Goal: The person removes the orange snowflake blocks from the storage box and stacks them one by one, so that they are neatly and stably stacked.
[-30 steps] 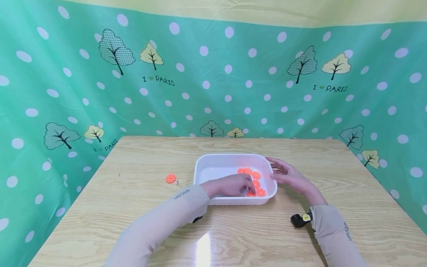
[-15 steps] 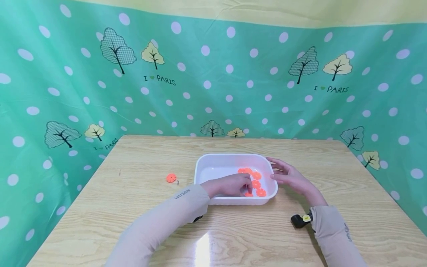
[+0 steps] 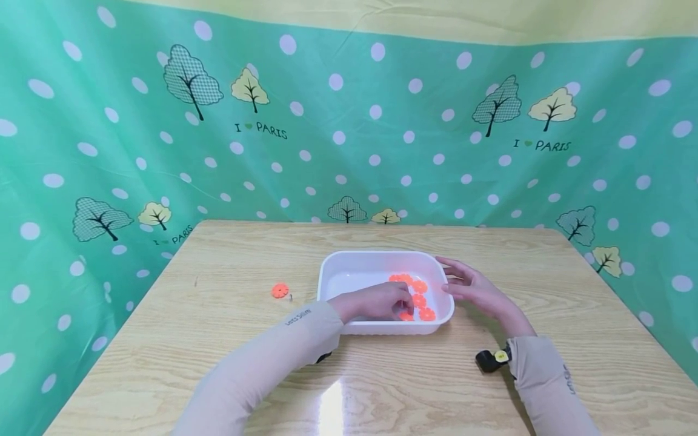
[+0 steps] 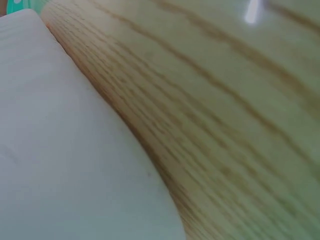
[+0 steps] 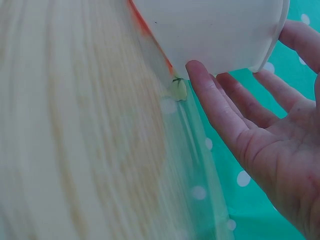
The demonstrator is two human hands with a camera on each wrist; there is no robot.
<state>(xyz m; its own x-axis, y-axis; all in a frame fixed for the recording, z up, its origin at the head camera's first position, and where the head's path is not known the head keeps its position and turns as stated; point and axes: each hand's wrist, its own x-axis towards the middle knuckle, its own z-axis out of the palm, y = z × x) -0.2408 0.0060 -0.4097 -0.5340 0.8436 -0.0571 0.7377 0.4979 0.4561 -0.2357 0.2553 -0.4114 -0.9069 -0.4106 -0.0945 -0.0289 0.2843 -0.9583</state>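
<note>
A white plastic tray (image 3: 354,327) stands on the table, with several notched orange flower-shaped discs (image 3: 419,301) lying flat at its right end. My left hand (image 3: 376,301) reaches into the tray from the left, fingers bent down onto an orange disc (image 3: 406,317) by the near wall. Whether the fingers pinch that disc cannot be made out. At the tray's right end, my right hand (image 3: 473,289) rests against the outer wall with its fingers spread and fairly straight. In the right wrist view, its fingertips touch the white tray (image 5: 220,35). The left wrist view shows only sleeve and tabletop.
On the wooden table (image 3: 229,357), left of the tray, lies a single orange disc (image 3: 280,290). A tiny dark-and-light piece (image 3: 291,298) sits beside it. Behind the table hangs a green dotted curtain (image 3: 305,139).
The left fingertips have shifted slightly left inside the tray, and the orange disc beneath them now shows further left. The right hand and the tray stay in place.
</note>
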